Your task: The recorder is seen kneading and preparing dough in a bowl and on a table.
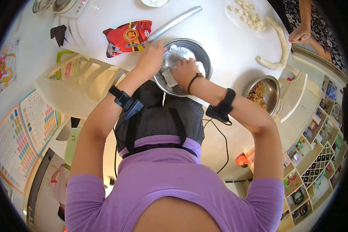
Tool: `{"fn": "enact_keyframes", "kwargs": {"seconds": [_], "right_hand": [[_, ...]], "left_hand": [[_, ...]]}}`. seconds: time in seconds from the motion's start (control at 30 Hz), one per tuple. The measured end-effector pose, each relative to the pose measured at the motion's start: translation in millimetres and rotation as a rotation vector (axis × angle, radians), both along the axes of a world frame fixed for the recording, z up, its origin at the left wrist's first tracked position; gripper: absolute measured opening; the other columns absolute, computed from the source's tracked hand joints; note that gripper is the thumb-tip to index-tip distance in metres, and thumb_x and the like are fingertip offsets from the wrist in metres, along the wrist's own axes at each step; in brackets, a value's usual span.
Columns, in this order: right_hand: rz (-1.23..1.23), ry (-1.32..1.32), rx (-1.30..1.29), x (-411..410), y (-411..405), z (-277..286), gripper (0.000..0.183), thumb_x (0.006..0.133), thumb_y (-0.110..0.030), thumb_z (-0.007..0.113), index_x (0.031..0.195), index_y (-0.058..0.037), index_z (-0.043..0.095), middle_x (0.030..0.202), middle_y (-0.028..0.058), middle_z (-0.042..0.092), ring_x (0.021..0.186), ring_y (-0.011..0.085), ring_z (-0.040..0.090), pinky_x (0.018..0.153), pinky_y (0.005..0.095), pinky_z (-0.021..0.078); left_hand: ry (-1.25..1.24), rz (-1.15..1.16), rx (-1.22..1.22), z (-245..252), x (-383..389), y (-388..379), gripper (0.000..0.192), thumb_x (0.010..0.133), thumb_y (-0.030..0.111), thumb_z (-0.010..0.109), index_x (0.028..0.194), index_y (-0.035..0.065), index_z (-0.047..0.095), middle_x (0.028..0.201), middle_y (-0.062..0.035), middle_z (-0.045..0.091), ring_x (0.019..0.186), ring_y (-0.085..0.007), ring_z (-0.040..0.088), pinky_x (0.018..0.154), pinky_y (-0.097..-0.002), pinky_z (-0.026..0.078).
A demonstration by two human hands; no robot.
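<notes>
A stainless steel bowl (pixel 206 55) stands at the table's near edge, right in front of me. White dough or wet flour (pixel 181 53) lies inside it in uneven lumps. My left hand (pixel 151 58) grips the bowl's left rim, its fingers bent over the edge. Inside the bowl, my right hand (pixel 186 72) has its fingers curled onto the white mass; the fingertips are partly hidden. A red plastic bag (pixel 130 36) bearing writing lies just beyond my left hand. Beside it, a long silvery rod (pixel 177 23) slants away from the bowl.
A long dough roll (pixel 282 43) curves along the table's right side, near small dough pieces (pixel 248 16). A metal bowl of brown filling (pixel 258 95) stands at the right edge. Another person's hand (pixel 300 34) is at the far right. A white chair (pixel 75 81) stands left.
</notes>
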State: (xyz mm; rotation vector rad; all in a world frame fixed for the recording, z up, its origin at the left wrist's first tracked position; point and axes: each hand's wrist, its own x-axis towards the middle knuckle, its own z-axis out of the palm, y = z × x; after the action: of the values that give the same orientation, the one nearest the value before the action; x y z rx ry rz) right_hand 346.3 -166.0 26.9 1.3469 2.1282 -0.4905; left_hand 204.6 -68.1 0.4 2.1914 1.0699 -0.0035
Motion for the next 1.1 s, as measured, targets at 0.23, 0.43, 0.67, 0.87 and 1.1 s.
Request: {"fn": "enact_keyframes", "kwargs": {"seconds": [0.23, 0.43, 0.67, 0.87, 1.1], "right_hand": [[0.007, -0.122, 0.379, -11, -34, -32, 0.037, 0.095, -0.022, 0.049, 0.128, -0.0053, 0.053, 0.109, 0.0182, 0.063, 0.102, 0.0386, 0.061, 0.086, 0.0616, 0.0445], [-0.036, 0.117, 0.018, 19, -10, -13, 0.056, 0.093, -0.038, 0.061, 0.14, -0.0109, 0.047, 0.131, 0.0161, 0.058, 0.115, 0.0339, 0.06, 0.093, 0.0563, 0.0449], [-0.213, 0.648, 0.07, 58, 5, 25, 0.063, 0.089, -0.033, 0.069, 0.142, -0.0095, 0.044, 0.127, 0.0201, 0.056, 0.118, 0.0398, 0.057, 0.098, 0.0478, 0.0466], [-0.698, 1.207, 0.229, 51, -24, 28, 0.065, 0.088, -0.012, 0.069, 0.145, -0.006, 0.037, 0.131, 0.0201, 0.054, 0.124, 0.0351, 0.053, 0.106, 0.0431, 0.0414], [-1.357, 1.637, 0.318, 1, -28, 3, 0.066, 0.103, -0.057, 0.035, 0.137, -0.0003, 0.033, 0.124, 0.0194, 0.053, 0.126, 0.0296, 0.05, 0.105, 0.0386, 0.0386]], "left_hand": [[0.05, -0.011, -0.003, 6, 7, 2, 0.024, 0.102, 0.022, 0.048, 0.105, -0.0018, 0.046, 0.074, -0.0296, 0.065, 0.075, -0.0494, 0.066, 0.066, -0.0578, 0.052], [0.082, -0.031, 0.025, 12, 10, 3, 0.024, 0.102, 0.024, 0.048, 0.107, 0.0005, 0.047, 0.077, -0.0293, 0.065, 0.076, -0.0488, 0.066, 0.067, -0.0576, 0.052], [-0.089, -0.077, -0.064, 8, -9, 23, 0.036, 0.104, 0.032, 0.042, 0.108, 0.0008, 0.059, 0.09, -0.027, 0.068, 0.087, -0.0478, 0.065, 0.078, -0.0542, 0.051], [-0.783, 0.113, -0.504, 29, 0, 20, 0.065, 0.107, 0.052, 0.027, 0.122, -0.0004, 0.063, 0.115, -0.0172, 0.068, 0.108, -0.0241, 0.064, 0.097, -0.0353, 0.047], [-0.863, 0.274, -0.557, 46, 57, -30, 0.052, 0.107, 0.043, 0.036, 0.109, -0.0001, 0.066, 0.104, -0.0116, 0.072, 0.096, -0.0185, 0.065, 0.089, -0.0315, 0.049]]}}
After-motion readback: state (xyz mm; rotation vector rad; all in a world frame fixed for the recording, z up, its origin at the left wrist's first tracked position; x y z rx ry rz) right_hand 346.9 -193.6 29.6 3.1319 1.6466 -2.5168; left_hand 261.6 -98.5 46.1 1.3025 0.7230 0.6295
